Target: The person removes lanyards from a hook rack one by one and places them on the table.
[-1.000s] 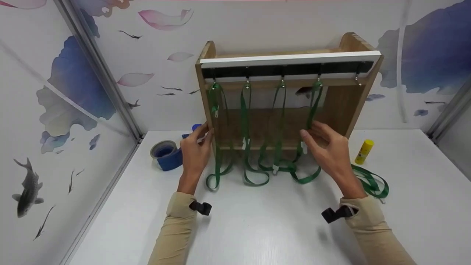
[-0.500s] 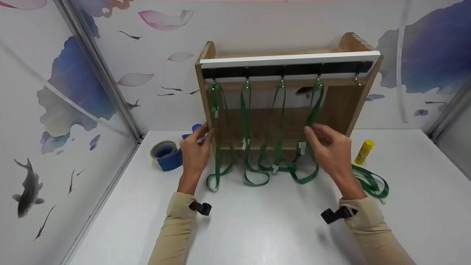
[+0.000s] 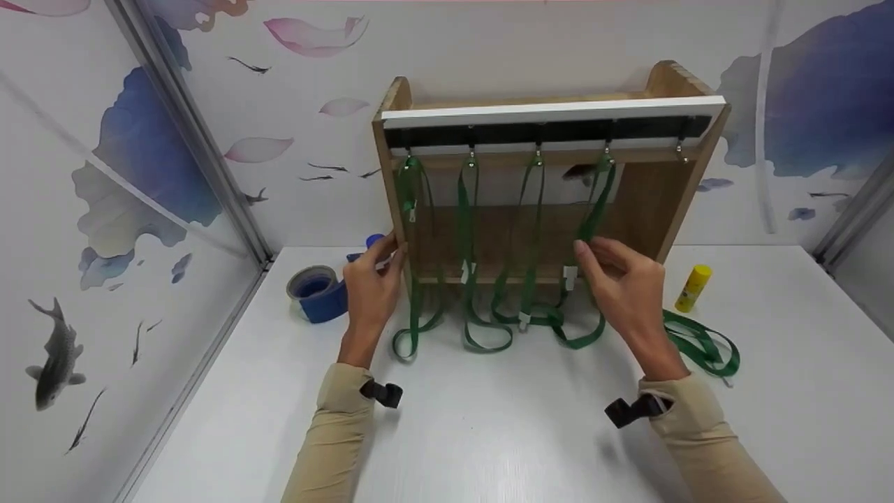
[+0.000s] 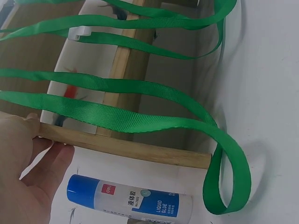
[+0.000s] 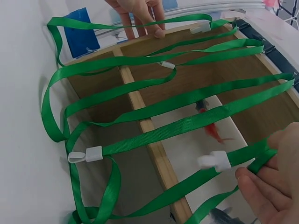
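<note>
A wooden rack stands at the back of the table, with a black hook strip along its white front board. Green lanyards hang from several of its hooks; the rightmost hook bears none. My left hand grips the front edge of the rack's left side panel between thumb and fingers. With my right hand I pinch the rightmost hanging lanyard, just above its white clip. The lower loops of the lanyards touch the tabletop.
A blue tape roll and a blue-capped liquid glue bottle are left of the rack. On the right stand a yellow glue stick and, in front of it, a loose green lanyard. A patterned wall rises behind.
My right hand has shifted slightly on the lanyard, and the white clip beside it has moved a little to the left. The left hand stays on the side panel.
</note>
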The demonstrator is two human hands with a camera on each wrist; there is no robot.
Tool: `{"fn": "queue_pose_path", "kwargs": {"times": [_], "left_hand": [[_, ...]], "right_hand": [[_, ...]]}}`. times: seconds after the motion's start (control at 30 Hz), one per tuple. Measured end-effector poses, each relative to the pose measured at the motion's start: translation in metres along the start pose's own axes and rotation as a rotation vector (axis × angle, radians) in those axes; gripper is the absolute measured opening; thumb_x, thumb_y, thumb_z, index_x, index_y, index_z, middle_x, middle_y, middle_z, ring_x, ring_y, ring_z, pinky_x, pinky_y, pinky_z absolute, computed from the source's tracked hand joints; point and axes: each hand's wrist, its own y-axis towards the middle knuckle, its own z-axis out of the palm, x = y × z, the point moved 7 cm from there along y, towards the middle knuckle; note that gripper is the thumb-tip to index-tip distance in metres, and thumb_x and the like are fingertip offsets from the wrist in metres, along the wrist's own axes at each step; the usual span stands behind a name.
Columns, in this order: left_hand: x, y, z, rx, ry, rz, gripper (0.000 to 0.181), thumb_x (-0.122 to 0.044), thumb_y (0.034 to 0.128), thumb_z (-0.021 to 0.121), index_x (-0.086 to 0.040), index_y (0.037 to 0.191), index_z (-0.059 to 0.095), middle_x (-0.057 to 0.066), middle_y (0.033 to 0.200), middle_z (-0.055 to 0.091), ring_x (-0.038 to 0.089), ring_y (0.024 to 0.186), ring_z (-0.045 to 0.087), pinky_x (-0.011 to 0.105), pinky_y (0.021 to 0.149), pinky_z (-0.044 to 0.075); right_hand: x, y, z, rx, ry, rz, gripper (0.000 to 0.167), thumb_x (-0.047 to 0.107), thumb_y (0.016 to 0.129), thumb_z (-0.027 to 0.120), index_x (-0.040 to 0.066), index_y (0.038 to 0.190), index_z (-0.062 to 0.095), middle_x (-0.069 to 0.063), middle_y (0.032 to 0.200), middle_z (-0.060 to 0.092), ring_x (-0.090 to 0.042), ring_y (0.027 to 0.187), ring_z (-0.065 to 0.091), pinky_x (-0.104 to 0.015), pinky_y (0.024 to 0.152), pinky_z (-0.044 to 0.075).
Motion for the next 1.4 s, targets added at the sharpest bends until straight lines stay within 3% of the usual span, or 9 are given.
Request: {"fn": "queue_pose_path", "kwargs": {"times": [0.13, 0.2, 0.3, 0.43, 0.63, 0.8, 0.97, 1.2, 1.4], "left_hand": [[-0.001, 0.0, 0.002, 0.008, 0.004, -0.008, 0.035, -0.024, 0.1086, 0.069, -0.012, 0.141, 0.073, 0.007, 0.132, 0.079, 0.024, 0.118, 0.079, 0.042, 0.096, 0.066], [-0.001, 0.0, 0.004, 0.012, 0.002, -0.014, 0.036, -0.026, 0.1085, 0.069, -0.013, 0.141, 0.073, 0.007, 0.132, 0.079, 0.024, 0.119, 0.079, 0.041, 0.095, 0.066], [-0.002, 0.0, 0.005, 0.014, 0.002, -0.017, 0.036, -0.027, 0.1083, 0.069, -0.013, 0.142, 0.072, 0.007, 0.132, 0.079, 0.024, 0.119, 0.079, 0.041, 0.094, 0.067], [-0.003, 0.0, 0.005, 0.014, 0.002, -0.017, 0.036, -0.027, 0.1085, 0.069, -0.014, 0.142, 0.072, 0.006, 0.132, 0.079, 0.024, 0.119, 0.079, 0.041, 0.095, 0.067], [-0.002, 0.0, 0.006, 0.019, -0.005, -0.021, 0.036, -0.028, 0.1085, 0.069, -0.016, 0.142, 0.073, 0.005, 0.132, 0.079, 0.023, 0.12, 0.078, 0.041, 0.096, 0.066], [-0.001, 0.001, 0.005, 0.013, 0.0, -0.017, 0.035, -0.026, 0.1085, 0.069, -0.013, 0.141, 0.073, 0.006, 0.132, 0.08, 0.025, 0.119, 0.078, 0.042, 0.095, 0.067], [0.001, 0.0, 0.005, 0.013, 0.013, -0.022, 0.036, -0.027, 0.1085, 0.069, -0.012, 0.141, 0.073, 0.007, 0.132, 0.079, 0.025, 0.119, 0.079, 0.041, 0.095, 0.067], [0.003, -0.001, 0.002, 0.017, 0.016, -0.034, 0.036, -0.029, 0.1087, 0.069, -0.013, 0.14, 0.073, 0.006, 0.132, 0.079, 0.023, 0.119, 0.079, 0.041, 0.095, 0.066], [0.003, -0.001, -0.001, 0.017, 0.008, -0.027, 0.036, -0.029, 0.1091, 0.068, -0.013, 0.141, 0.072, 0.006, 0.133, 0.079, 0.024, 0.12, 0.078, 0.041, 0.096, 0.066]], "right_hand": [[0.0, -0.003, 0.002, -0.002, -0.024, 0.019, 0.055, 0.048, 0.101, 0.076, 0.003, 0.134, 0.075, -0.016, 0.132, 0.078, -0.035, 0.117, 0.079, -0.044, 0.097, 0.065], [0.002, -0.003, 0.001, -0.017, -0.031, 0.002, 0.049, 0.041, 0.102, 0.077, 0.002, 0.132, 0.076, -0.017, 0.13, 0.079, -0.036, 0.114, 0.079, -0.049, 0.095, 0.064], [0.005, -0.003, -0.002, -0.052, -0.047, -0.038, 0.033, 0.027, 0.105, 0.075, 0.002, 0.126, 0.079, -0.017, 0.121, 0.082, -0.036, 0.108, 0.081, -0.026, 0.092, 0.064], [0.007, -0.001, -0.011, -0.083, -0.063, -0.066, 0.024, 0.019, 0.106, 0.072, 0.003, 0.121, 0.082, -0.017, 0.113, 0.083, -0.036, 0.1, 0.082, 0.001, 0.084, 0.047], [0.015, 0.001, -0.034, -0.169, -0.058, -0.084, 0.025, 0.021, 0.103, 0.077, 0.009, 0.125, 0.082, -0.014, 0.115, 0.082, -0.022, 0.105, 0.075, 0.0, 0.084, 0.047], [0.037, 0.003, -0.06, -0.268, 0.059, -0.209, 0.022, 0.012, 0.098, 0.081, 0.014, 0.12, 0.085, -0.012, 0.111, 0.084, 0.003, 0.1, 0.071, -0.006, 0.087, 0.055], [0.057, 0.002, -0.078, -0.313, 0.134, -0.298, 0.028, -0.002, 0.093, 0.082, 0.01, 0.118, 0.085, -0.019, 0.105, 0.084, 0.01, 0.089, 0.075, -0.009, 0.084, 0.059], [0.062, -0.005, -0.082, -0.154, 0.021, -0.291, 0.027, 0.002, 0.09, 0.087, 0.01, 0.116, 0.086, -0.006, 0.092, 0.081, 0.004, 0.086, 0.064, -0.008, 0.073, 0.051], [0.053, -0.012, -0.08, 0.036, -0.048, -0.361, 0.025, -0.001, 0.088, 0.088, 0.007, 0.111, 0.085, -0.009, 0.093, 0.084, 0.012, 0.081, 0.065, -0.004, 0.069, 0.051]]}}
